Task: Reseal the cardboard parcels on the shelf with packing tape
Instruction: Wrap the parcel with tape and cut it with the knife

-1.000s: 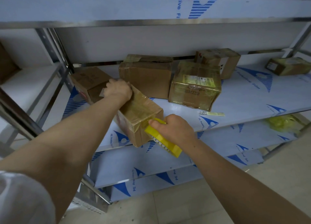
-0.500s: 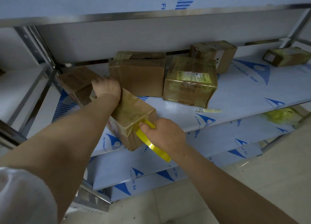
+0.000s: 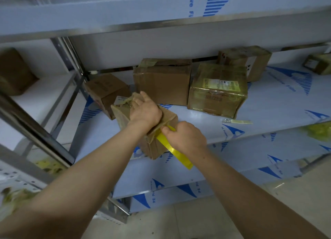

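Observation:
A small cardboard parcel (image 3: 157, 145) wrapped in old tape sits at the front edge of the middle shelf (image 3: 268, 124), one corner overhanging. My left hand (image 3: 145, 111) lies flat on its top, pressing it down. My right hand (image 3: 186, 138) grips a yellow tape roll (image 3: 175, 151) held against the parcel's near right corner. Most of the roll is hidden under my palm.
Behind stand a small brown box (image 3: 105, 91), a large brown box (image 3: 163, 81), a tape-wrapped labelled box (image 3: 216, 90) and another box (image 3: 245, 61). A further parcel (image 3: 318, 63) lies far right. A tape scrap (image 3: 236, 121) rests on the shelf. A steel upright (image 3: 71, 59) rises at left.
My left hand has slid from the parcel's far end onto the middle of its top. The right hand has brought the tape roll closer against the parcel's corner. The view has shifted.

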`<action>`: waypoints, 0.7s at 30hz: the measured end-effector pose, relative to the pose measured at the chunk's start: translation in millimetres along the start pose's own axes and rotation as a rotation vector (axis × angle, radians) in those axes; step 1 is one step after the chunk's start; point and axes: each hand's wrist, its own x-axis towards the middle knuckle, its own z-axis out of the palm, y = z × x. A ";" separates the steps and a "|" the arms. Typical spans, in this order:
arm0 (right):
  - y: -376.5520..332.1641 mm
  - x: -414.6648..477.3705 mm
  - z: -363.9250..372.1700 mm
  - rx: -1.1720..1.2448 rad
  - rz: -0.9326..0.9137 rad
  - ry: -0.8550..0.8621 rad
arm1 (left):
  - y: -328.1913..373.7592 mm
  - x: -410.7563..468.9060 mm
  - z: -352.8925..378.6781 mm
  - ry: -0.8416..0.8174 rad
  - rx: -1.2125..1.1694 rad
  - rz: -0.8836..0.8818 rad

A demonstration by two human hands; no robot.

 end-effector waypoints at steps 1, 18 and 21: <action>0.0 -0.3 0.5 0.002 -0.003 0.001 | -0.4 -2.9 -1.2 -0.008 -0.018 0.004; 0.8 -1.9 -1.8 -0.001 0.020 -0.050 | 19.9 9.3 0.0 0.170 0.300 0.367; 0.8 -1.5 -2.6 0.004 0.018 -0.060 | 32.6 5.4 3.1 0.039 0.144 0.252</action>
